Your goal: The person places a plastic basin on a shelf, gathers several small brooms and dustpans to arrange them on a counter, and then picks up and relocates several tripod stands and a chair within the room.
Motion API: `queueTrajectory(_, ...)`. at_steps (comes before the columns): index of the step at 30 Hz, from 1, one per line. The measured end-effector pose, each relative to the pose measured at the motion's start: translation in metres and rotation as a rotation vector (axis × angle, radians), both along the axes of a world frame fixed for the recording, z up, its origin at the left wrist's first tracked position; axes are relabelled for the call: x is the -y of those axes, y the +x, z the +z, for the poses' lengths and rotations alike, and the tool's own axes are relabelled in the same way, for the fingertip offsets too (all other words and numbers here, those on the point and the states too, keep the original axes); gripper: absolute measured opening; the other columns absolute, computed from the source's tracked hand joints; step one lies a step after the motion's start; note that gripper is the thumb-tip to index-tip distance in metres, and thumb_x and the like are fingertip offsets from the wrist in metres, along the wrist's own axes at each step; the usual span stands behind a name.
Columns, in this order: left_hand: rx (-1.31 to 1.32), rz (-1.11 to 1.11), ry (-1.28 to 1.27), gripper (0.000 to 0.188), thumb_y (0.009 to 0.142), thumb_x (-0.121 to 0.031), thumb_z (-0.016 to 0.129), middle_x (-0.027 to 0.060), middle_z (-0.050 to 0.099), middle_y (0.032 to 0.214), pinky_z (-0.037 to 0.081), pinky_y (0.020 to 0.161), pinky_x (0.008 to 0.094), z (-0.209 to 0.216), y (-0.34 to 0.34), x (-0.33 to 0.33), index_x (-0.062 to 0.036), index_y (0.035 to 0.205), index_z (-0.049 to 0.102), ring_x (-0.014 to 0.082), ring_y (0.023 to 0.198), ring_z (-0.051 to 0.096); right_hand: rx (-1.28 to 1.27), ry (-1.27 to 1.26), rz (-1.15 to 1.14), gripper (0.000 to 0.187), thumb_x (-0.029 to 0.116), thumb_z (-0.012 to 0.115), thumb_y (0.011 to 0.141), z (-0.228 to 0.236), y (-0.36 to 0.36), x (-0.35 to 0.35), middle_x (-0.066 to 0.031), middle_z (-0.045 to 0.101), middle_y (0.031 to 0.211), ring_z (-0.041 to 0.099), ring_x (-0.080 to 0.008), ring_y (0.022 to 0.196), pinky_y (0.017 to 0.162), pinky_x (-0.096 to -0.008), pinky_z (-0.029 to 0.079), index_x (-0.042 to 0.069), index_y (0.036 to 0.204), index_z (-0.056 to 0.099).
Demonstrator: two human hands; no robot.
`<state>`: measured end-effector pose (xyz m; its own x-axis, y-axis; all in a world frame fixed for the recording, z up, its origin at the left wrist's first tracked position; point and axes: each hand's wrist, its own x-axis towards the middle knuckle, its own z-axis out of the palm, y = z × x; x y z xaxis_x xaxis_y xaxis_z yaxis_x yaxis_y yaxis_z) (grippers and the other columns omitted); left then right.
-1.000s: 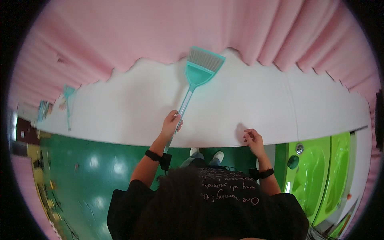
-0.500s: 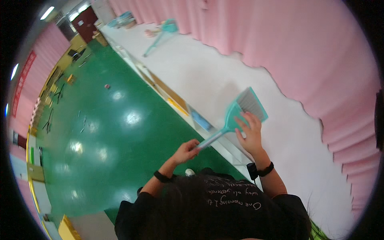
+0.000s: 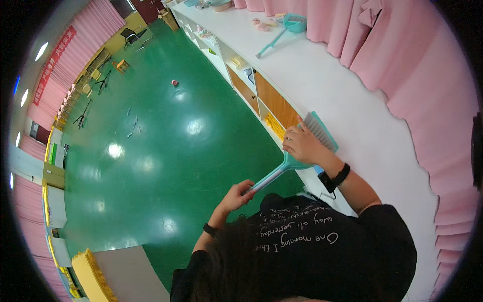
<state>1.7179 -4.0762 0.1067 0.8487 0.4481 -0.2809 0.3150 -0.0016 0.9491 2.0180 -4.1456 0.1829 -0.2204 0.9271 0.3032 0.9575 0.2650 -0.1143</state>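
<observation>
A teal hand brush (image 3: pixel 322 129) with pale grey bristles lies slantwise before me, its head over the counter's edge. My left hand (image 3: pixel 237 196) is closed round the end of its handle. Across the brush head, my right hand (image 3: pixel 303 144) grips it with bent fingers, covering part of the bristles and the teal body. Farther off on the white counter (image 3: pixel 347 110) rests a teal dustpan (image 3: pixel 295 23) with a long handle, apart from both hands. Small pink items (image 3: pixel 260 24) lie beside it.
Pink curtains (image 3: pixel 427 75) hang along the counter's right side. Below its top are open shelves and wooden doors (image 3: pixel 275 103). On the green floor (image 3: pixel 151 176) lie a small red roll (image 3: pixel 174 82) and thin scraps (image 3: pixel 135 124). A yellow-edged panel (image 3: pixel 93 274) stands at lower left.
My right hand has shifted up and left over the brush head, its fingers now closer together. My view has turned, so the dustpan and shelves appear farther right.
</observation>
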Motion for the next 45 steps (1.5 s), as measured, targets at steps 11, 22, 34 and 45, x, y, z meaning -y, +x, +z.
queueTrajectory(11, -0.154, 0.080, 0.152, 0.018, 0.086, -0.018, 0.056, 0.0016, 0.054, 0.063, 0.039, 0.050, 0.0259, 0.018, 0.031, -0.167, -0.0039, 0.097, 0.054, 0.0087, 0.055, 0.048, -0.339, -0.069, 0.258, 0.012, 0.019, 0.068, 0.071, -0.005, 0.059, -0.213, -0.0034, 0.049, 0.080, 0.047, -0.0212, 0.088, 0.091, -0.0382, 0.035, 0.010, 0.073, 0.062)
queueTrajectory(22, -0.049, 0.245, -0.035, 0.016, 0.088, -0.015, 0.053, -0.0008, 0.051, 0.064, 0.036, 0.048, 0.0231, 0.017, 0.037, -0.331, -0.0020, 0.097, 0.052, 0.0062, 0.054, 0.044, -0.362, 0.115, 0.329, 0.012, 0.015, 0.067, 0.071, 0.004, 0.075, -0.411, -0.0050, 0.053, 0.087, 0.050, -0.0215, 0.093, 0.101, -0.0436, 0.032, 0.008, 0.079, 0.061)
queueTrajectory(34, -0.039, 0.344, 0.026, 0.016, 0.090, -0.015, 0.051, -0.0004, 0.051, 0.063, 0.034, 0.042, 0.0212, 0.003, -0.002, -0.575, -0.0029, 0.100, 0.049, 0.0053, 0.050, 0.044, -0.429, 0.418, -1.250, 0.050, 0.026, 0.067, 0.071, -0.090, 0.308, -0.573, -0.0218, 0.050, 0.110, 0.047, -0.0358, 0.103, 0.092, -0.0432, 0.036, -0.001, 0.109, 0.049)
queueTrajectory(45, -0.071, 0.359, -0.107, 0.013, 0.091, -0.014, 0.050, -0.0001, 0.050, 0.061, 0.033, 0.040, 0.0210, -0.019, 0.009, -0.727, -0.0034, 0.097, 0.049, 0.0061, 0.046, 0.043, -0.827, 0.184, -1.742, 0.048, 0.026, 0.055, 0.080, -0.122, 0.384, -0.614, -0.0279, 0.057, 0.104, 0.059, -0.0378, 0.092, 0.082, -0.0424, 0.047, -0.010, 0.109, 0.041)
